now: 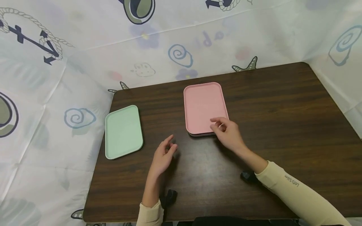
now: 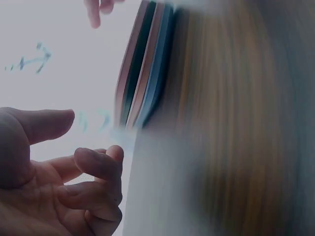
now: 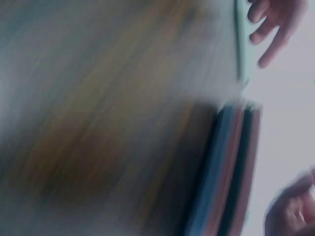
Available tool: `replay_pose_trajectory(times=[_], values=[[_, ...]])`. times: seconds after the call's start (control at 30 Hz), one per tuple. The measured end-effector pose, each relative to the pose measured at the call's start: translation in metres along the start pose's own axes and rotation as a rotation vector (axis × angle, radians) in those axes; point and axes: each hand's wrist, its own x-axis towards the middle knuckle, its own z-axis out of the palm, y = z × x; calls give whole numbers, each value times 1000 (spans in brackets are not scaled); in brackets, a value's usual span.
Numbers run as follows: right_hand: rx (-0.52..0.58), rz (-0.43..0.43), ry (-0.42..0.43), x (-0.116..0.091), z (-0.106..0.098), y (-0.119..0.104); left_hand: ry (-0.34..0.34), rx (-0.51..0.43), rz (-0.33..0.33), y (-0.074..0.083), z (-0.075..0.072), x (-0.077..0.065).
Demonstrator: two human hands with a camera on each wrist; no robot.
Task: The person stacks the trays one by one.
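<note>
A stack of trays lies at the middle of the table, topped by a pink tray [image 1: 205, 106]. In the left wrist view its side shows several layers: a pink edge [image 2: 129, 64], a dark green edge [image 2: 140, 59], another pink one and a blue edge [image 2: 156, 81] at the bottom. Over the stack's near right corner hovers my right hand [image 1: 228, 134], fingers loosely bent and holding nothing. My left hand [image 1: 162, 158] is in the air between the stack and a light green tray [image 1: 123, 132], its fingers relaxed and holding nothing.
The dark wooden table [image 1: 282, 119] extends far to the right of the stack. A patterned white cloth [image 1: 93, 66] hangs behind and along the sides. Beneath the forearms are dark wrist devices [image 1: 171, 197]. The green tray lies near the table's left edge.
</note>
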Motion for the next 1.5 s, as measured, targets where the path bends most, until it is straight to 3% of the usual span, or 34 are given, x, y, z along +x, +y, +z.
replay_pose_trajectory(times=[0.13, 0.23, 0.43, 0.5, 0.67, 0.9, 1.2, 1.33, 1.5], values=[[66, 88, -368, -14, 34, -16, 86, 58, -82, -23, -44, -20], [111, 160, -553, -17, 62, -20, 164, 123, -188, -40, -83, -32], [263, 250, -680, -7, 112, -21, 291, 323, -445, -71, -147, -43], [330, 301, -695, -2, 126, -22, 294, 382, -504, -83, -161, -41], [435, 447, -714, 8, 156, -29, 237, 453, -567, -105, -185, -34], [486, 559, -721, 22, 181, -34, 131, 474, -548, -116, -195, -21], [504, 586, -696, 26, 183, -23, 222, 467, -469, -124, -186, -12], [493, 581, -683, 28, 182, -21, 208, 430, -469, -122, -179, -15], [479, 576, -601, 27, 182, -19, 161, 352, -502, -111, -164, -25]])
